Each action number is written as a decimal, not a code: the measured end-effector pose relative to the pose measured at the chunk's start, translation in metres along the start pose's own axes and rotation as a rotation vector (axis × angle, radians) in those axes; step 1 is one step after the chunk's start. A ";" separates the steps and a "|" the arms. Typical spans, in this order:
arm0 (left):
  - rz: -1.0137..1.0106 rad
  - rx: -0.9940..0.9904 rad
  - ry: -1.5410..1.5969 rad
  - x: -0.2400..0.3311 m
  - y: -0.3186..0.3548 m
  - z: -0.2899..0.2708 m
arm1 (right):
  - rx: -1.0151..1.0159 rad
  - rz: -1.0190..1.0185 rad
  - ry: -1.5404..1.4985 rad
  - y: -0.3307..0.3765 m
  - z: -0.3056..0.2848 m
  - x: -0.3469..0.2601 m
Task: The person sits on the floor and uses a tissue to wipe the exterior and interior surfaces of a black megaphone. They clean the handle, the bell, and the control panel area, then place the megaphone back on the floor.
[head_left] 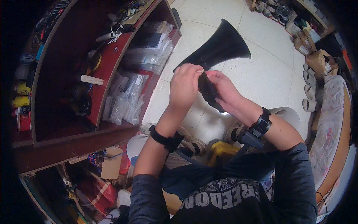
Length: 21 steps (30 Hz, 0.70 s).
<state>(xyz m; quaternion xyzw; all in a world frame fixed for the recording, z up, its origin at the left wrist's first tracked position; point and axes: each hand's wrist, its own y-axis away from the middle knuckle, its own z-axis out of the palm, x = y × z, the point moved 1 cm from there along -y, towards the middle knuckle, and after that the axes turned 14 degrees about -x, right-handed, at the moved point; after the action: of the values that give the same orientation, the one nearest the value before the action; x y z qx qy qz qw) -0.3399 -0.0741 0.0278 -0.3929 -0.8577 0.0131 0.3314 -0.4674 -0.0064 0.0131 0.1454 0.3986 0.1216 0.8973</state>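
A black piece with a wide flared end (226,45), shaped like a horn, is held out over the pale tiled floor, its flare pointing away to the upper right. Its narrow part (209,90) comes back toward me between my hands. My left hand (185,83) is closed on its left side, fingers bent near the bend. From the right, my right hand (228,91) grips the narrow part, thumb and fingertips close to the left hand's. Something small and pale (201,71) shows at the meeting fingertips; I cannot make out what it is.
To the left stands a dark red shelf unit (67,140) with clear plastic bags (128,99) and a pale stick (91,80). A yellow object (223,150) lies by my feet. Slippers (309,92), cardboard boxes (304,42) and a long plastic-wrapped panel (330,130) line the right.
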 end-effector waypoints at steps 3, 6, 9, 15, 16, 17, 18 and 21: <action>0.008 -0.011 0.016 0.009 0.006 0.004 | 0.047 0.002 0.004 0.002 0.000 -0.002; 0.078 -0.033 -0.022 0.029 0.020 0.007 | 0.099 -0.037 -0.053 -0.001 -0.004 -0.004; 0.171 -0.064 -0.037 0.053 0.030 0.010 | -0.052 -0.024 -0.154 -0.003 -0.009 -0.014; 0.243 0.017 -0.028 0.024 0.009 0.007 | 0.089 -0.067 -0.047 -0.003 -0.007 -0.008; 0.167 0.021 -0.057 0.014 0.004 0.002 | 0.082 -0.064 -0.047 -0.002 -0.002 -0.006; 0.093 0.024 -0.080 0.008 0.001 0.000 | 0.019 -0.054 -0.069 0.000 0.001 -0.004; 0.092 0.024 -0.082 0.006 0.001 0.001 | -0.045 -0.044 -0.091 0.001 0.004 -0.003; 0.009 0.010 -0.026 0.009 0.000 0.000 | 0.000 -0.050 -0.040 -0.004 -0.003 0.002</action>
<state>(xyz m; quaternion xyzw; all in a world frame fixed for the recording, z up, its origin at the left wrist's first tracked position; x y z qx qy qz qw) -0.3444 -0.0678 0.0326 -0.3950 -0.8601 0.0243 0.3220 -0.4675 -0.0090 0.0083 0.1380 0.3840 0.0962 0.9079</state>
